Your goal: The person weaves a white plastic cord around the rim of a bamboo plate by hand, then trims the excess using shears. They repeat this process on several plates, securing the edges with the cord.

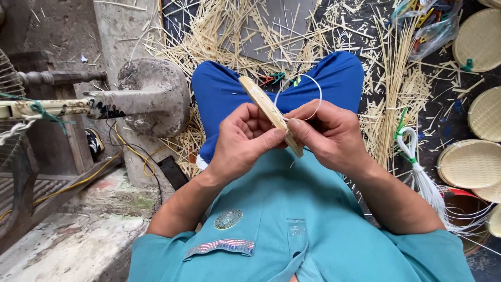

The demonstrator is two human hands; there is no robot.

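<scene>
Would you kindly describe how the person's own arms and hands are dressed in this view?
Both the left hand and right hand are bare, with no gloves, rings or watch showing. The forearms are bare too. Short teal sleeves of a polo shirt end near the elbows.

views: 1 | head-worn | faces steeply down | close over lap

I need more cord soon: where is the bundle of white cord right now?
In the head view, the bundle of white cord lies on the floor at the person's right, beside the right forearm and the round woven trays.
</scene>
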